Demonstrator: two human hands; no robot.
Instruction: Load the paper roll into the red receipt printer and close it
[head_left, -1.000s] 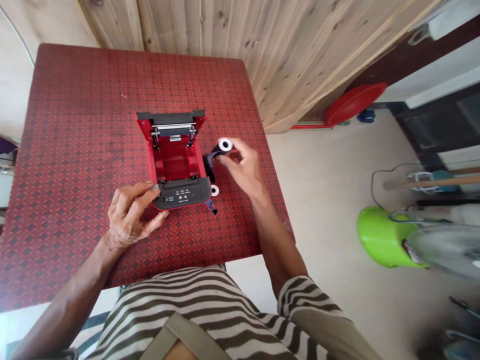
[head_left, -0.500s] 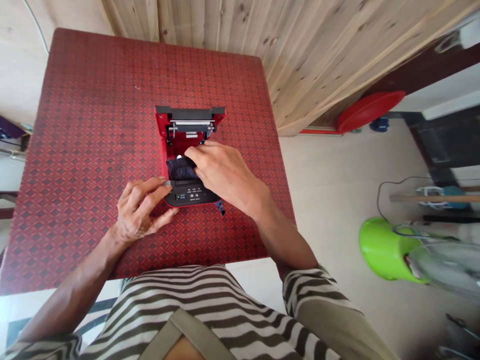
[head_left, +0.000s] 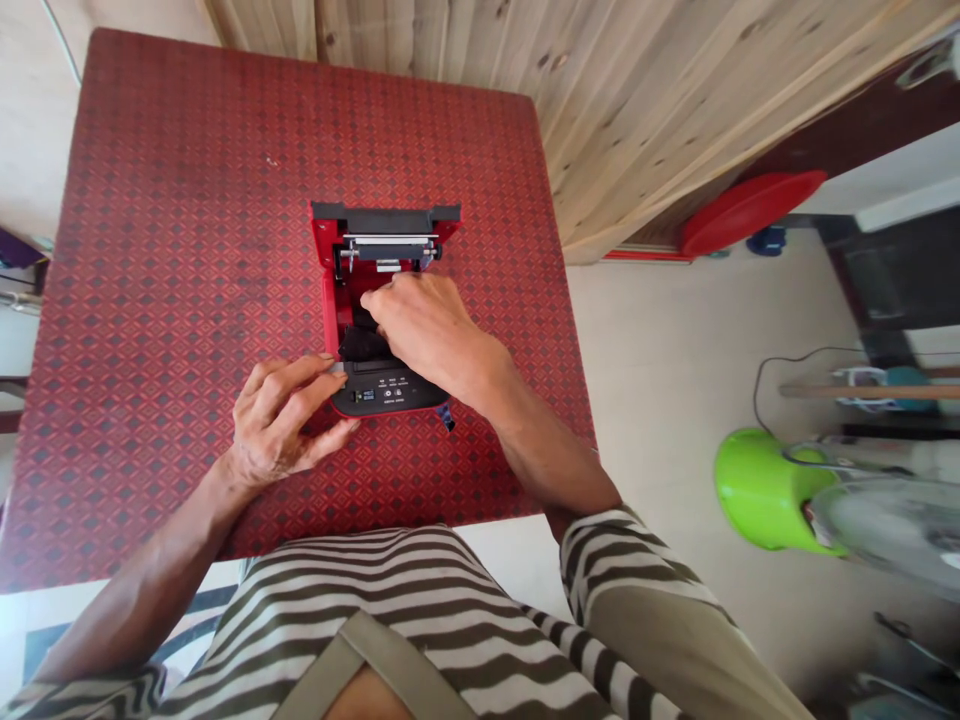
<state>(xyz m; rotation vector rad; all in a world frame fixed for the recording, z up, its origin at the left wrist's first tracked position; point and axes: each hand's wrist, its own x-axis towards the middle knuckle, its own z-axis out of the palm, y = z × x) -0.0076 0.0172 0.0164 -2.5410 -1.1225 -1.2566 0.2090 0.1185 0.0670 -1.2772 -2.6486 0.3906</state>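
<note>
A small red and black label printer [head_left: 390,392] lies on the table with its lid [head_left: 386,220] raised, showing a roller and the open inside. My left hand [head_left: 281,415] grips the printer's front left corner, fingertips on the black panel and thumb at the front edge. Inside the printer's cavity my right hand [head_left: 435,325] is closed on a dark cloth [head_left: 364,344]. The fingertips are partly hidden behind the hand. A bit of dark blue patterned cloth [head_left: 447,416] sticks out by the printer's front right corner.
The table [head_left: 195,220] has a red patterned cover and stands against a wooden plank wall [head_left: 450,40]. On the floor to the right are a green plastic tub or stool [head_left: 757,490] and a red basin [head_left: 750,210]. A thin cable [head_left: 759,385] runs nearby.
My right hand has shifted slightly left inside the printer, and the cloth is bunched lower and less spread out. My left hand keeps its place on the corner. The view has moved slightly.
</note>
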